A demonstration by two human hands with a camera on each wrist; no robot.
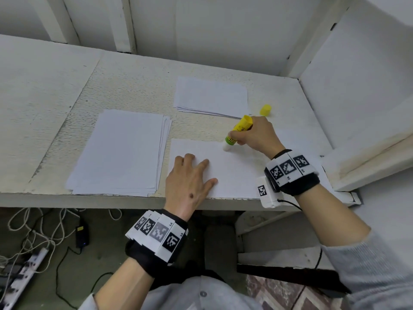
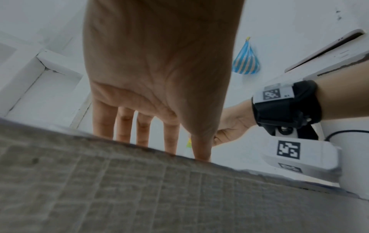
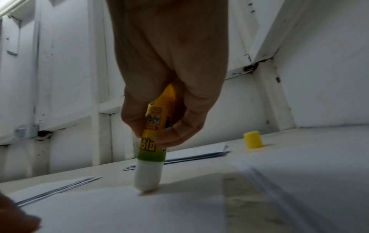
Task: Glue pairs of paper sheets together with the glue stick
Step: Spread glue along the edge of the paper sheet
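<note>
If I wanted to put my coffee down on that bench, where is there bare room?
Most room is the bare bench top left of the left paper stack. A band also runs behind both stacks to the wall. It is crowded on the right: the far stack, yellow cap, the sheet being glued, and both hands, the right hand working the glue stick.

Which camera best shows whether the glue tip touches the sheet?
Right wrist: the yellow glue stick's white tip presses the white paper sheet close up. Head shows the contact small, from above; left wrist shows only a yellow sliver.
</note>
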